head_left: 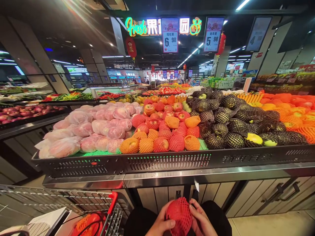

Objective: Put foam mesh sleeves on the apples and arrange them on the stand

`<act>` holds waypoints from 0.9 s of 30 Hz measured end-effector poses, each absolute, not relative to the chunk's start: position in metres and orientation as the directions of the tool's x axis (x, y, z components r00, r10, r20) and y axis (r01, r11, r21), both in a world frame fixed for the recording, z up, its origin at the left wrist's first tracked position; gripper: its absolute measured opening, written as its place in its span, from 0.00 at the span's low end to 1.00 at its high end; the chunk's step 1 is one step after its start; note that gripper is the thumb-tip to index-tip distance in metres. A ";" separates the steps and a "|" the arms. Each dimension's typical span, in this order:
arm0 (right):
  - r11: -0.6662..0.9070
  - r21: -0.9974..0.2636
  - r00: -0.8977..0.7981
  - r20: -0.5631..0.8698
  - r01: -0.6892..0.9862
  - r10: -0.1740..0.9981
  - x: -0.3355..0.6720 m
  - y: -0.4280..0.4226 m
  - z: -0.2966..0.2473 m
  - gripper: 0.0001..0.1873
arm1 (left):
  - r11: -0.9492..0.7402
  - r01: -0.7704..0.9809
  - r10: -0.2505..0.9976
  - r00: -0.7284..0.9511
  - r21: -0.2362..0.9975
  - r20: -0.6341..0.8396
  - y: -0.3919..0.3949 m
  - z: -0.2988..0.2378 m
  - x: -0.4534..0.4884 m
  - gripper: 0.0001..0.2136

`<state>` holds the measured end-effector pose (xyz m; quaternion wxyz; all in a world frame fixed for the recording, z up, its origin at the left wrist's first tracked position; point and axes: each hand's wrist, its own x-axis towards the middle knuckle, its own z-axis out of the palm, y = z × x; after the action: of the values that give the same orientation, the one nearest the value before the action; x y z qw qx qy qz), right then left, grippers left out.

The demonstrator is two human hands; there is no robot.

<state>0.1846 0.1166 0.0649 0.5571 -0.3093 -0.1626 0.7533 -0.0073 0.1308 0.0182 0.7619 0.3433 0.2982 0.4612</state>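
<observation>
Both my hands hold one fruit wrapped in a red foam net (178, 213) at the bottom of the view, close to my body. My left hand (160, 223) cups it from the left with the thumb across its lower side. My right hand (201, 219) grips it from the right, fingers curled on the net. In front of me stands a produce stand (172, 160) piled with apples in red and orange nets (163, 131), bagged pink fruit (98, 127) and fruit in black nets (228, 124).
A wire shopping cart (73, 200) with a red handle (112, 200) stands at my lower left; an orange netted fruit (86, 224) and white paper lie in it. Price signs (170, 35) hang above. Orange netted fruit (295, 114) fills the right. More vegetable stands lie behind.
</observation>
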 end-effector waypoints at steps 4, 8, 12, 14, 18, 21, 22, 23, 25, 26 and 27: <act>-0.324 -0.574 -0.129 -0.354 -0.752 0.926 0.190 0.123 0.068 0.24 | 0.188 -0.440 0.963 0.261 0.878 -0.075 0.156 0.066 -0.030 0.43; -0.296 -0.581 -0.055 -0.396 -0.758 0.917 0.211 0.122 0.069 0.24 | -0.219 -0.198 0.975 -0.013 0.955 0.221 0.208 0.152 -0.076 0.50; -0.267 -0.594 0.018 -0.428 -0.759 0.903 0.231 0.114 0.066 0.26 | -0.575 0.257 0.750 -0.214 0.777 0.626 0.264 0.252 -0.103 0.43; -0.252 -0.607 0.048 -0.433 -0.754 0.900 0.237 0.109 0.062 0.27 | -0.559 0.521 0.634 -0.233 0.645 0.737 0.288 0.288 -0.106 0.39; -0.246 -0.595 0.075 -0.461 -0.765 0.884 0.244 0.104 0.055 0.27 | -0.343 0.768 0.704 -0.171 0.541 0.690 0.328 0.314 -0.106 0.39; -0.247 -0.594 0.080 -0.469 -0.766 0.879 0.246 0.103 0.054 0.28 | -0.304 0.815 0.832 -0.025 0.494 0.554 0.348 0.311 -0.106 0.35; -0.241 -0.598 0.083 -0.462 -0.764 0.883 0.247 0.103 0.054 0.27 | -0.324 0.817 0.847 0.025 0.478 0.531 0.353 0.310 -0.106 0.34; -0.234 -0.605 0.086 -0.452 -0.761 0.888 0.248 0.103 0.055 0.27 | -0.342 0.819 0.851 0.062 0.461 0.522 0.355 0.309 -0.105 0.34; -0.215 -0.624 0.095 -0.425 -0.751 0.900 0.249 0.104 0.057 0.25 | -0.366 0.832 0.845 0.108 0.418 0.524 0.355 0.308 -0.104 0.34; -0.206 -0.632 0.099 -0.413 -0.747 0.905 0.249 0.105 0.058 0.24 | -0.377 0.839 0.834 0.123 0.393 0.538 0.353 0.308 -0.103 0.33; -0.197 -0.636 0.104 -0.404 -0.746 0.909 0.249 0.105 0.058 0.24 | -0.394 0.843 0.816 0.136 0.367 0.562 0.349 0.308 -0.104 0.32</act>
<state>0.2488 0.1052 0.0582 0.6255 -0.4012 -0.1017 0.6614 -0.1044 0.3492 0.3079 -0.0189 0.7536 0.5502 0.3592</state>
